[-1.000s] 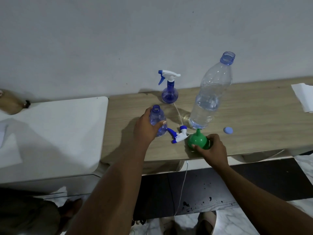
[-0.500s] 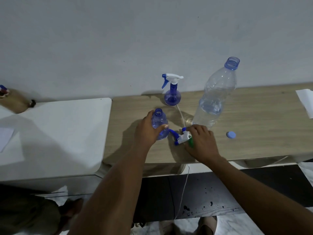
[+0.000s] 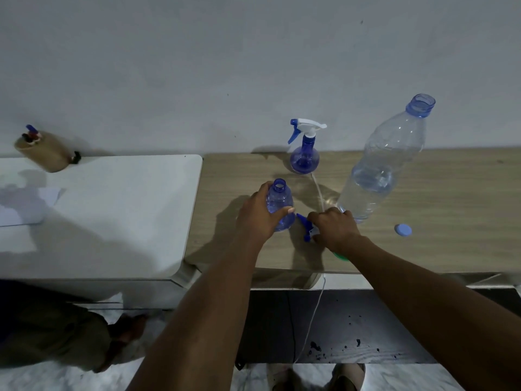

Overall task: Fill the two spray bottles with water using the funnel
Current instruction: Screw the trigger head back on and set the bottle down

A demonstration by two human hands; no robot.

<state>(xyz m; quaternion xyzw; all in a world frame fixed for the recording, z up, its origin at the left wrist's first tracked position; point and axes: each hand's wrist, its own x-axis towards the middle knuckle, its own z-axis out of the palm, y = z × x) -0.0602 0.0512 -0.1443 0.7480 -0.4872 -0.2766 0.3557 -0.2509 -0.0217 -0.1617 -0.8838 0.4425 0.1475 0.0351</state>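
Observation:
My left hand (image 3: pixel 259 215) grips a small blue spray bottle (image 3: pixel 279 204) that stands open-mouthed on the wooden shelf (image 3: pixel 437 244). Its blue and white sprayer head (image 3: pixel 307 228) lies just to the right, and my right hand (image 3: pixel 334 228) closes over it. The green funnel (image 3: pixel 340 256) shows only as a sliver under my right wrist. A second blue spray bottle (image 3: pixel 305 153) with its sprayer on stands by the wall. A large clear water bottle (image 3: pixel 380 167), uncapped and partly full, stands to the right.
A blue cap (image 3: pixel 403 230) lies on the shelf at the right. A thin white tube (image 3: pixel 318 190) runs across the shelf. A white cabinet top (image 3: pixel 112 210) adjoins on the left, with a tan holder (image 3: pixel 42 153) and a paper (image 3: pixel 25 204).
My right hand left the green funnel and moved left onto the loose sprayer head. My left hand kept hold of the small bottle.

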